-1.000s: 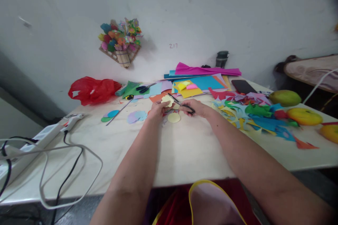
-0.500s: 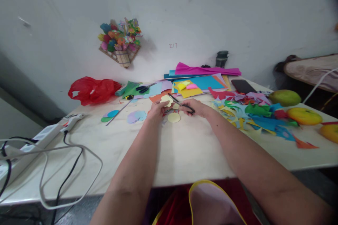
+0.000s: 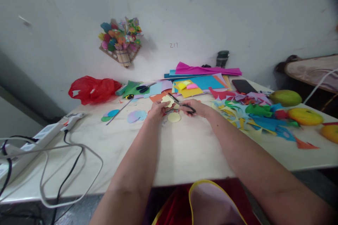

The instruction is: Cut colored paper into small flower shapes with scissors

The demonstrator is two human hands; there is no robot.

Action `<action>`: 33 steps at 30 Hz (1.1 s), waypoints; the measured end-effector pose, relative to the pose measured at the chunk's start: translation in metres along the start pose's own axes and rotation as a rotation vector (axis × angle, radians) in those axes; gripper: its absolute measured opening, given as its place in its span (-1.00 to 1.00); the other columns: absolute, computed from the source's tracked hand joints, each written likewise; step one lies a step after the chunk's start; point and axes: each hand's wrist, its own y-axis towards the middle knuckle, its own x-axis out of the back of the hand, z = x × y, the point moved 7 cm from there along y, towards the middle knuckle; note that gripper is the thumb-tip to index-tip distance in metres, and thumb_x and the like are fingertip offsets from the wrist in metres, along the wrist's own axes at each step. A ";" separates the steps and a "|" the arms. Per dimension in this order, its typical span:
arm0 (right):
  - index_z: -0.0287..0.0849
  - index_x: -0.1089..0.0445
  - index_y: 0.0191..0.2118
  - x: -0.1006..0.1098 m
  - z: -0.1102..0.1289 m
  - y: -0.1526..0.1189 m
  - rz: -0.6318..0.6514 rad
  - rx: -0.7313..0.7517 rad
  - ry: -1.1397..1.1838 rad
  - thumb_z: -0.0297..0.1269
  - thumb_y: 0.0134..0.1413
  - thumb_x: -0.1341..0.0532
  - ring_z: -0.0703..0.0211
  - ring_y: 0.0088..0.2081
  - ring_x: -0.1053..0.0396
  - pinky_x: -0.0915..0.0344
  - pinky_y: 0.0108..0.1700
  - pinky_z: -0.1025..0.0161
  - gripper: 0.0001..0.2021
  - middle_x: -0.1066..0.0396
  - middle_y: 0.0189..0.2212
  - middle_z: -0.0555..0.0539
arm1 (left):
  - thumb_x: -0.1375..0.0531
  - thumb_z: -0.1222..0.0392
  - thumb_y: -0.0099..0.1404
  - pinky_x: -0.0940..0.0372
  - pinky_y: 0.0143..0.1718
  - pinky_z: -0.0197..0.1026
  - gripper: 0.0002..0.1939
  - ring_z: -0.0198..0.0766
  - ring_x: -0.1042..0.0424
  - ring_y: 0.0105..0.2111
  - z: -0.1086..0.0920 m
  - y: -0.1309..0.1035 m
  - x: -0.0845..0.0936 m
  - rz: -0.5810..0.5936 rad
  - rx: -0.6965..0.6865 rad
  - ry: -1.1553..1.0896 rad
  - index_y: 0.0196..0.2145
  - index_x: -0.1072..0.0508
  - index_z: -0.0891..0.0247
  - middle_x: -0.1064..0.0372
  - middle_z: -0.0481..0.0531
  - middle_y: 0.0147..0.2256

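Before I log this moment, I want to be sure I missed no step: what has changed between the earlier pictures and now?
Nothing visibly, beyond a tiny shift of the view. The left hand still holds the pale yellow scalloped paper, the right hand the scissors; the pale yellow disc still lies nearby.

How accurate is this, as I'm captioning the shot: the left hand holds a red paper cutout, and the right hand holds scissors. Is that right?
Not quite: the paper cutout is pale yellow, not red, as the head view shows. The left hand does hold it, and the right hand holds scissors.
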 end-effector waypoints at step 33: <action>-0.23 -0.26 -0.52 -0.001 0.002 0.001 -0.021 0.022 0.001 -0.33 -0.02 -0.31 0.43 -0.76 -0.09 0.02 -0.72 0.43 -0.79 -0.20 -0.77 0.11 | -0.33 0.39 -0.08 -0.41 -0.08 -0.04 -0.76 -0.18 -0.53 -0.38 0.003 0.000 -0.001 0.013 0.034 -0.020 -0.37 -0.49 0.43 -0.51 0.14 -0.37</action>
